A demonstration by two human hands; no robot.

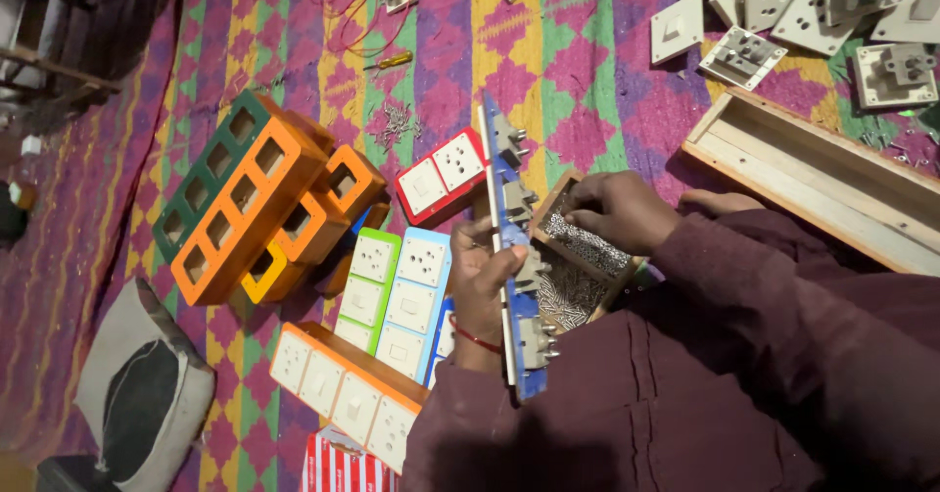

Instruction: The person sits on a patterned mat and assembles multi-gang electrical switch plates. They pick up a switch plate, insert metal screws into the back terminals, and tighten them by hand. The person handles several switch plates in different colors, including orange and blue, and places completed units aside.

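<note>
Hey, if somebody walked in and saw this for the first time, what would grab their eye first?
Probably the left hand at centre, holding a long blue switchboard panel on edge, while the right hand reaches into a small wooden box of screws. To the left, bright orange frames and the green and blue socket boards lie on the patterned mat. White switch plates pile at top right.

Switch panel (511, 257) upright between stacked frames (250, 198) left, screw box (580, 262) right; long tray (822, 179) far right.
</note>
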